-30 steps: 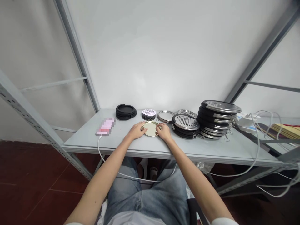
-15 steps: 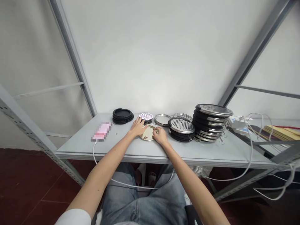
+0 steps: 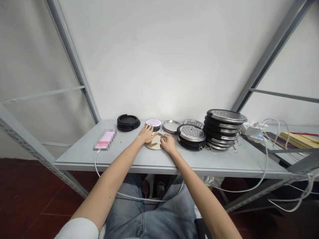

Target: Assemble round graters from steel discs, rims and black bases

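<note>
A shiny, gold-toned round metal plate (image 3: 154,146) lies flat on the table in front of me, both hands at its edges. My left hand (image 3: 146,133) rests on its upper left rim. Its fingers are stretched forward, the tips beside a white round piece with purple dots (image 3: 153,122). At the plate's right rim my right hand (image 3: 168,143) is closed, its fingers curled in a pinch; what lies between them is hidden. To the right is a short stack of black-rimmed round graters (image 3: 191,132).
Black rings (image 3: 128,122) are stacked at the back left, near a pixelated pink phone (image 3: 105,139) with a white cable. Silver round plates (image 3: 171,126) lie behind my hands. A tall stack of graters (image 3: 225,116) stands right. Grey metal posts frame the table (image 3: 211,162).
The view has shifted slightly, so the table's things sit a little further left. Both hands keep nearly the same place on the plate, with only small finger movement.
</note>
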`<state>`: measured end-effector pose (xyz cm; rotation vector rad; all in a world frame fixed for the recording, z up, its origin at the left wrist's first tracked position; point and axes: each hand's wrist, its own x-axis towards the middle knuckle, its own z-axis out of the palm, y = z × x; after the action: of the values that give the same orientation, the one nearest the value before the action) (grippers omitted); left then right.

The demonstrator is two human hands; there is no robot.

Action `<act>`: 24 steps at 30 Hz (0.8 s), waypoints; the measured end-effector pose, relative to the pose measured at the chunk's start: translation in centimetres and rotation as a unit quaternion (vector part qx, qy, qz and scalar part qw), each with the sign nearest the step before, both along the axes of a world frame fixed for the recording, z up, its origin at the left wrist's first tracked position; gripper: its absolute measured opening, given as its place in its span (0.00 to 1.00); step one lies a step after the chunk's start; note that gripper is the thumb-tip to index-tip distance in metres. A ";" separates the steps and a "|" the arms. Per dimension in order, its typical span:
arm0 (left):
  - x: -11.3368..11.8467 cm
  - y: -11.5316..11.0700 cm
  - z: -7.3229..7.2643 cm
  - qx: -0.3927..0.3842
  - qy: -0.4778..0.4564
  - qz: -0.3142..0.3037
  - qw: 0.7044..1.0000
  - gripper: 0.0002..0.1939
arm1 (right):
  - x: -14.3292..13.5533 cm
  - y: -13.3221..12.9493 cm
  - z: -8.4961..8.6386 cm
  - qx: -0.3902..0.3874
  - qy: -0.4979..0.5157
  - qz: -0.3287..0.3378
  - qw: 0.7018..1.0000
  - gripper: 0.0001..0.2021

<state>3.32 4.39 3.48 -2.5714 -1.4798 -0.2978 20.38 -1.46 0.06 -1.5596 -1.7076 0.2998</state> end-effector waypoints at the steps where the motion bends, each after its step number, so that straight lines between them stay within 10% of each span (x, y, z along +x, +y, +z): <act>1: -0.1 0.0 -0.1 -0.003 0.002 0.000 1.000 0.33 | 0.0 0.0 0.0 -0.001 0.001 0.000 1.000 0.13; 24: 0.1 0.9 -0.2 0.047 -0.020 0.033 0.998 0.32 | 0.2 0.4 -0.4 0.004 -0.005 0.011 1.000 0.13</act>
<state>3.39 5.32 3.23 -2.4509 -1.5223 -0.4014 20.57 -1.08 -0.34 -1.5391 -1.7327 0.2966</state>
